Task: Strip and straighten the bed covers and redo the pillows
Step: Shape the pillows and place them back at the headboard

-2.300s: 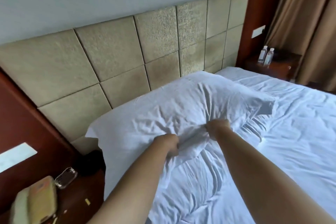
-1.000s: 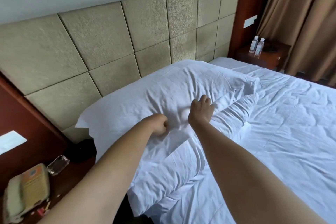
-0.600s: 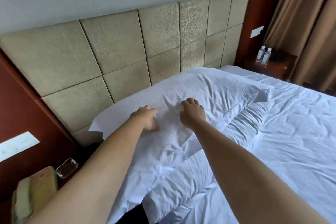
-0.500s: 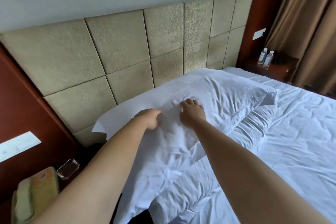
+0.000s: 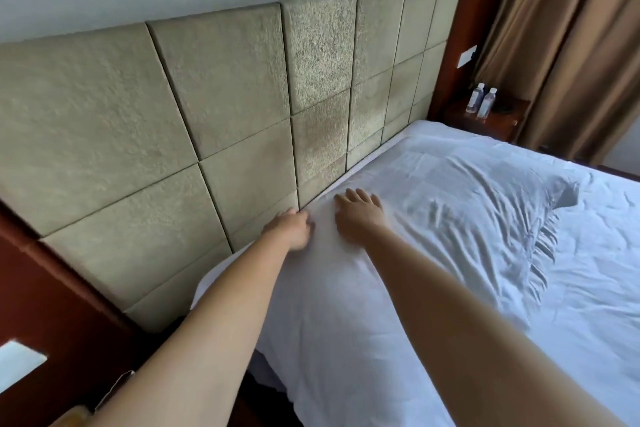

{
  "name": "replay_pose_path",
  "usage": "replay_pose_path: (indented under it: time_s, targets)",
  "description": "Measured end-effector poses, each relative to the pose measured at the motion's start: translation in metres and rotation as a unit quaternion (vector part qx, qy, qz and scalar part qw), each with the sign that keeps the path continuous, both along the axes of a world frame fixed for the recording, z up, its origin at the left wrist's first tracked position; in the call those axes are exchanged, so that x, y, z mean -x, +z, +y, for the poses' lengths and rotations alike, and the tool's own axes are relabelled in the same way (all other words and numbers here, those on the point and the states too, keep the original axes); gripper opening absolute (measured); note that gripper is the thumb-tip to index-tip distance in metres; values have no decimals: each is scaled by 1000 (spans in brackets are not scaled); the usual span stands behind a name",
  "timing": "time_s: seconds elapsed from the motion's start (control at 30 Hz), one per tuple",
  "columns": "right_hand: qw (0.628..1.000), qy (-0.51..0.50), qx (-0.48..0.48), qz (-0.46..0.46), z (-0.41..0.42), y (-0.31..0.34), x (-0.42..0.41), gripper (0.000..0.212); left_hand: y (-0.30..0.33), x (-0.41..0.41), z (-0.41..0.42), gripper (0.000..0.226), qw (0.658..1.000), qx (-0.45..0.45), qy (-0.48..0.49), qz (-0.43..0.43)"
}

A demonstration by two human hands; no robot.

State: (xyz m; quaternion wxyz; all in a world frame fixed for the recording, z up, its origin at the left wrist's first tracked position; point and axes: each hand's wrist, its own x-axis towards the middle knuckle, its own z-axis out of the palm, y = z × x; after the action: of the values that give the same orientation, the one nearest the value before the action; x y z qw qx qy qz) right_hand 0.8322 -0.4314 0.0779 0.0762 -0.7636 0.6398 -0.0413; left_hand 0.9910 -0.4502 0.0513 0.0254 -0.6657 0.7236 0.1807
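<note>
A large white pillow [image 5: 450, 204] lies along the head of the bed against the padded headboard [image 5: 214, 107]. My left hand [image 5: 289, 229] rests on the pillow's back edge next to the headboard, its fingers slightly bent. My right hand [image 5: 358, 215] lies flat on top of the pillow with fingers spread. A second, wrinkled pillow [image 5: 543, 246] pokes out from under the first at its right end. White bed covers [image 5: 588, 305] stretch off to the right.
A dark wooden bedside table [image 5: 491, 118] with two water bottles [image 5: 483, 102] stands at the far side, beside brown curtains [image 5: 571, 45]. Red-brown wood panelling [image 5: 41, 288] flanks the headboard at lower left.
Both hands let go of the bunched pillowcase and slid up over the pillow toward the headboard. The pillow now lies flatter and closer to the headboard. The view has swung left.
</note>
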Motion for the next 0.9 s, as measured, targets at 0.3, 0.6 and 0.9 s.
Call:
replay_pose_path:
  time_s: [0.3,0.6,0.9]
  targets:
    - [987,-49,-130,86,38,-88,30,55,-59,27,20,58,984,-175,-19,-2]
    - [978,55,-108,168,-58,-57,15,58,-56,17,-22,54,963,-189,135,135]
    - [963,117,-136,201,-163,-86,-23,53,-89,-11,-77,65,933,-145,279,174]
